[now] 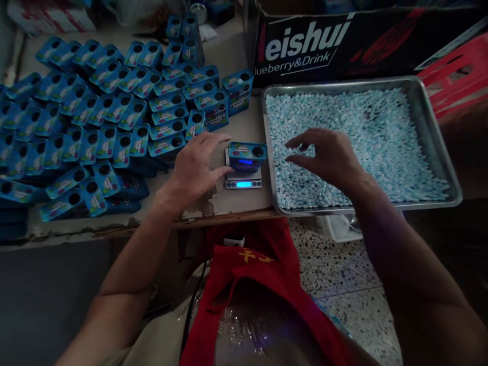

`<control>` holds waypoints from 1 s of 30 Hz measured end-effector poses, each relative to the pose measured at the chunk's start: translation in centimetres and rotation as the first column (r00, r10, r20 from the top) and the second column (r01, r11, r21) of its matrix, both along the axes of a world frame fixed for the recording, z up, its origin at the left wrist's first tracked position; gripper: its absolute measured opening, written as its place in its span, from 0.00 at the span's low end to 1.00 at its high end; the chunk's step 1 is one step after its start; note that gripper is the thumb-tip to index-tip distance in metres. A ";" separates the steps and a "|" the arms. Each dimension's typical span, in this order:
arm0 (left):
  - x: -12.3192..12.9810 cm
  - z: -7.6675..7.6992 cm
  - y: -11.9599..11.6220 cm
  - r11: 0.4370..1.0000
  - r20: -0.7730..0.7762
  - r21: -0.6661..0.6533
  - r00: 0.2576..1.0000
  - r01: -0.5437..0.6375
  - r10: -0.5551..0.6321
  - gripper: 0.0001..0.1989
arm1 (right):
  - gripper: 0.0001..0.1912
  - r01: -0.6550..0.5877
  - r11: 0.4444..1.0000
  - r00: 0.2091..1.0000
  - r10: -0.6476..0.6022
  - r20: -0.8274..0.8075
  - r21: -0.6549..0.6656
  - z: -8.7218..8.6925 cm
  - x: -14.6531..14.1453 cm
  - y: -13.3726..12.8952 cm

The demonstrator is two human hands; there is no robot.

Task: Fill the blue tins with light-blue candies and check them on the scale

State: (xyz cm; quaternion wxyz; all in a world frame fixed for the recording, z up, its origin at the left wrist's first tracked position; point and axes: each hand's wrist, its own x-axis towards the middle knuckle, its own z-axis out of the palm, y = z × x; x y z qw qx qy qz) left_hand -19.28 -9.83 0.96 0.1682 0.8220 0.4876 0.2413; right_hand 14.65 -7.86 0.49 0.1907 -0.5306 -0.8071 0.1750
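Note:
A blue candy tin (244, 150) with a dark round hole in its top stands on a small digital scale (232, 184), whose display is lit blue. My left hand (200, 165) is at the tin's left side, thumb and fingers apart; whether the fingertips touch the tin or scale I cannot tell. My right hand (328, 155) hovers over the left part of a metal tray (438, 137), its thumb and fingers curved apart. Small pale blue and white candies (381, 147) cover the tray's bottom. No candy shows between the right fingers.
Many similar blue tins (91, 107) crowd the left of the table. Behind the tray stands a black printed carton (305, 46). A red crate (457, 76) is at the far right. The table's worn front edge (229, 216) runs before a red apron (251, 264).

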 end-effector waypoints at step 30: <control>-3.1 -0.2 -0.5 0.998 0.068 0.042 0.997 -0.037 0.035 0.28 | 0.16 -0.151 0.985 0.988 0.149 -0.028 -0.080 7.2 -5.5 1.3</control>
